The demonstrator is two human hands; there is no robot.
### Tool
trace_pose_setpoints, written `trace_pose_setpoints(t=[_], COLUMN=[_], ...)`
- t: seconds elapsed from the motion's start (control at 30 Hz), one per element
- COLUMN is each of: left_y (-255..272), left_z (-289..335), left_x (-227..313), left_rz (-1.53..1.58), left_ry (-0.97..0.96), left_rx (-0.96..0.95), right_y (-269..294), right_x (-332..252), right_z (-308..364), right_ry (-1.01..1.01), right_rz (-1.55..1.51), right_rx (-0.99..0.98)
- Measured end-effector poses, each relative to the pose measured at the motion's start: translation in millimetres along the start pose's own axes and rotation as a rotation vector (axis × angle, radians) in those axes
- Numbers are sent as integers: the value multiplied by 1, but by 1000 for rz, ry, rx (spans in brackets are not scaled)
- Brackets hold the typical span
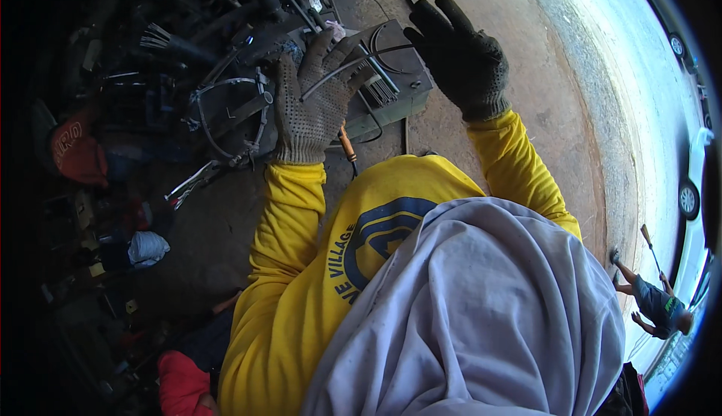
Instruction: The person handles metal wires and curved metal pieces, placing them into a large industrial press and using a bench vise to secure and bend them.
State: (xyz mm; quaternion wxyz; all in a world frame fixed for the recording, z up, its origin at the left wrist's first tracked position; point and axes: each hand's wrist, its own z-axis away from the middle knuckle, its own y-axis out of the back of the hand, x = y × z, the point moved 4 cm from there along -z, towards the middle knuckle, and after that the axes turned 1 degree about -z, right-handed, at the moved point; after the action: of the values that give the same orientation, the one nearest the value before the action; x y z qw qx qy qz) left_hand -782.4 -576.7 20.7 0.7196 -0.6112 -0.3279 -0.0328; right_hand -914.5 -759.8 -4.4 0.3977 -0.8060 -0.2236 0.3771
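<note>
My left hand point(308, 108), in a grey dotted work glove, reaches over a cluttered metal worktop with its fingers spread. In front of that glove runs a thin curved rod point(342, 68), one end over the back of the hand. The rod's other end meets the fingers of my right hand point(462, 63), which is raised in a darker glove. Two of its fingers stretch upward, and the grip on the rod is partly hidden. Just left of my left hand are a bent metal hoop point(197, 111) and a short metal tube point(252, 106).
An orange-brown handle point(346, 142) with a cable hangs at the near side of the metal worktop point(410, 78). Dark metal parts crowd the left. A person point(653, 299) holding a long tool is far right, near a white car point(692, 198). Someone's red sleeve point(180, 382) shows lower left.
</note>
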Motion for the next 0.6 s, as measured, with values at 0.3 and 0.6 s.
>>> trace_pose_setpoints(t=[0.3,0.6], left_y=[5,60], left_z=[7,22], left_x=[-4,-37], left_rz=[112,181], left_ry=[14,171], left_rx=[-37,28], right_y=[-5,-13], right_x=[5,8], right_z=[4,22], right_ry=[-48,-49], right_rz=[-1,352], right_rx=[129,453])
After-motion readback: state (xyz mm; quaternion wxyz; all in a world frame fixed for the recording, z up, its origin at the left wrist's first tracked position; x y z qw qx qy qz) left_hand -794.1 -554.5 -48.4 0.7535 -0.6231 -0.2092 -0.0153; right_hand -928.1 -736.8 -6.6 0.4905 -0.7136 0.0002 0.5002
